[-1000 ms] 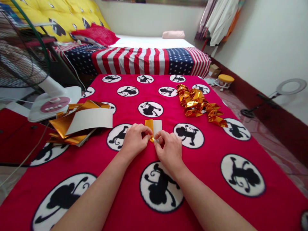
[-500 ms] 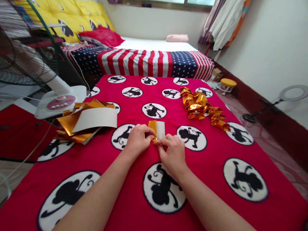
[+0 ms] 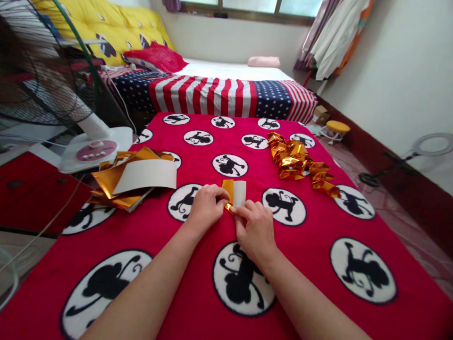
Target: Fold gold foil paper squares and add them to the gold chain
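A small sheet of gold foil paper (image 3: 239, 191), white on its right part and gold on its left, lies partly folded on the red cloth. My left hand (image 3: 208, 203) pinches its near left edge between thumb and fingers. On the near right edge, the thumb and forefinger of my right hand (image 3: 255, 222) grip the same paper. A shiny gold fold shows between the two sets of fingertips. To the left lies a loose stack of gold and white paper sheets (image 3: 146, 177). Several folded gold foil pieces (image 3: 292, 153) sit in rows at the back right.
The red cloth (image 3: 311, 255) with monkey prints covers the table. A fan (image 3: 95, 146) stands at the left, its cable hanging nearby. Beyond the table is a bed (image 3: 219, 94); a yellow stool (image 3: 338, 126) and a ring light (image 3: 417, 144) stand at the right.
The view has shifted slightly, so the scene sits a little lower and further right. Both hands keep hold of the paper; the gold fold between the fingertips shows more.
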